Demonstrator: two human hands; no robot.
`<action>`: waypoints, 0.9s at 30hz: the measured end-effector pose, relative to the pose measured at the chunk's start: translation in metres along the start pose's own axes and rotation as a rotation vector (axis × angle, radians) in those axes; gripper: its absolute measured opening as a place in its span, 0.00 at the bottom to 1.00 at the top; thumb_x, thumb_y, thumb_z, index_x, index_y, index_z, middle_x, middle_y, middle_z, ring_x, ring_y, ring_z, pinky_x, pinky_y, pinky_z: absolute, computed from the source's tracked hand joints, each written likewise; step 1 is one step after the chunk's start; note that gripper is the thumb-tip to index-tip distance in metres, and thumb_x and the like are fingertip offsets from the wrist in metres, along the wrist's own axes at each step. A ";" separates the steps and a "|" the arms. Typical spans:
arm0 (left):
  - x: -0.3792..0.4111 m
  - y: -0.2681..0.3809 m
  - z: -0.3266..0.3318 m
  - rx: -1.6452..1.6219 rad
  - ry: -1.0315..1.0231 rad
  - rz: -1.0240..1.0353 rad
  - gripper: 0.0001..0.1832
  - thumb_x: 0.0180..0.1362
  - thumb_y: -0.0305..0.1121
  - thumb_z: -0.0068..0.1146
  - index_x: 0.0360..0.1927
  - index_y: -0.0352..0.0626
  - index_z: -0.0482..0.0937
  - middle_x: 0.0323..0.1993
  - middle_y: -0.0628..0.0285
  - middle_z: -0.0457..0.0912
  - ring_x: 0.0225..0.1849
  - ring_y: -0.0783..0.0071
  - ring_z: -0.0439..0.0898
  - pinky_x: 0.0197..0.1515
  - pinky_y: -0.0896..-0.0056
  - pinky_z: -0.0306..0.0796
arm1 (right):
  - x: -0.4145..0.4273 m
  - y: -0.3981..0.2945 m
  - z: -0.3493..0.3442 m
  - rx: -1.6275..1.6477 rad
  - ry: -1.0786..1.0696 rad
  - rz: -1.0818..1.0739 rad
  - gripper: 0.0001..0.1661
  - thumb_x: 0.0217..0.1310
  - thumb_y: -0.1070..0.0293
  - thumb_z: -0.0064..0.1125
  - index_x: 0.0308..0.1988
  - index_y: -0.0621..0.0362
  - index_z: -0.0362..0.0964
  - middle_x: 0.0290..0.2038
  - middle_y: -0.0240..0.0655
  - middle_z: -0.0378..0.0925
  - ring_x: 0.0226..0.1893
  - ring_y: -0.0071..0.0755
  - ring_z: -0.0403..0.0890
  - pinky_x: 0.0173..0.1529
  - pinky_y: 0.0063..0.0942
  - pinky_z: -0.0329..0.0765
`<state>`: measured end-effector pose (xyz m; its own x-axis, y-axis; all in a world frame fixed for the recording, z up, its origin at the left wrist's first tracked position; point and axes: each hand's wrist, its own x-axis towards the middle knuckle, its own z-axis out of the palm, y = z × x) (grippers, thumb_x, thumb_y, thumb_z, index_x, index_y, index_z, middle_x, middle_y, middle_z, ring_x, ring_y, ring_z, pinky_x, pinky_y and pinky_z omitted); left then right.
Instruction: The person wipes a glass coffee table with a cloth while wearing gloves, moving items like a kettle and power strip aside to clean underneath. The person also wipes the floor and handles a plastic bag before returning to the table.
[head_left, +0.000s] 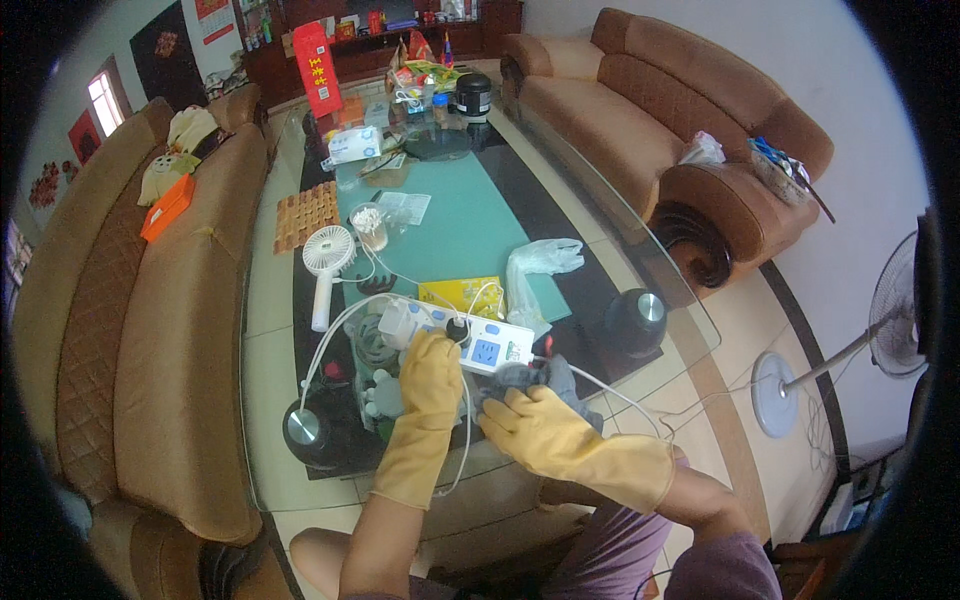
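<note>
A white power strip (429, 316) with blue sockets sits over the near part of the glass table. My left hand (431, 379), in a yellow rubber glove, is closed at the strip's near edge, just below a black plug (457, 328). A white charger block (397, 322) is plugged in at the strip's left end. My right hand (536, 427), gloved the same way, holds a bunched grey cloth (571, 390) close to the strip's right end. Its fingertips are curled, and part of the cloth is hidden under them. Something small and red shows behind the cloth.
Behind the strip lie a yellow box (457, 289) and a crumpled plastic bag (529, 274). A white handheld fan (328, 259) and a cup of cotton swabs (370, 225) are farther left. White cables cross the table. Sofas (600, 97) flank it; a standing fan (776, 394) is right.
</note>
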<state>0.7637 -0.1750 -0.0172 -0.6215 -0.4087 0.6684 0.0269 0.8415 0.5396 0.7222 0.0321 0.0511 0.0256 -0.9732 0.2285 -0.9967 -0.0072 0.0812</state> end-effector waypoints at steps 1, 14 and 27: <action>-0.001 0.000 -0.002 -0.001 0.015 -0.010 0.05 0.63 0.29 0.60 0.33 0.39 0.79 0.38 0.49 0.83 0.44 0.44 0.81 0.57 0.51 0.75 | 0.008 -0.001 -0.015 0.051 -0.046 0.082 0.19 0.59 0.63 0.62 0.50 0.54 0.75 0.48 0.35 0.77 0.45 0.42 0.80 0.44 0.41 0.76; -0.009 -0.008 0.001 0.090 -0.020 -0.038 0.04 0.59 0.28 0.60 0.34 0.40 0.79 0.39 0.51 0.82 0.44 0.44 0.79 0.48 0.49 0.74 | 0.092 0.080 -0.011 0.254 -0.131 0.454 0.19 0.54 0.69 0.66 0.46 0.60 0.74 0.44 0.45 0.83 0.51 0.54 0.80 0.55 0.46 0.77; -0.003 -0.001 0.001 0.050 0.058 0.030 0.04 0.60 0.29 0.60 0.34 0.39 0.79 0.40 0.51 0.83 0.45 0.45 0.79 0.49 0.50 0.75 | 0.009 0.041 -0.035 0.131 -0.024 0.187 0.27 0.52 0.66 0.66 0.54 0.59 0.74 0.49 0.39 0.80 0.53 0.47 0.79 0.54 0.43 0.76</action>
<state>0.7646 -0.1740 -0.0198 -0.5742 -0.4016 0.7135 0.0046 0.8698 0.4933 0.6845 0.0315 0.0903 -0.1604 -0.9657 0.2040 -0.9855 0.1452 -0.0872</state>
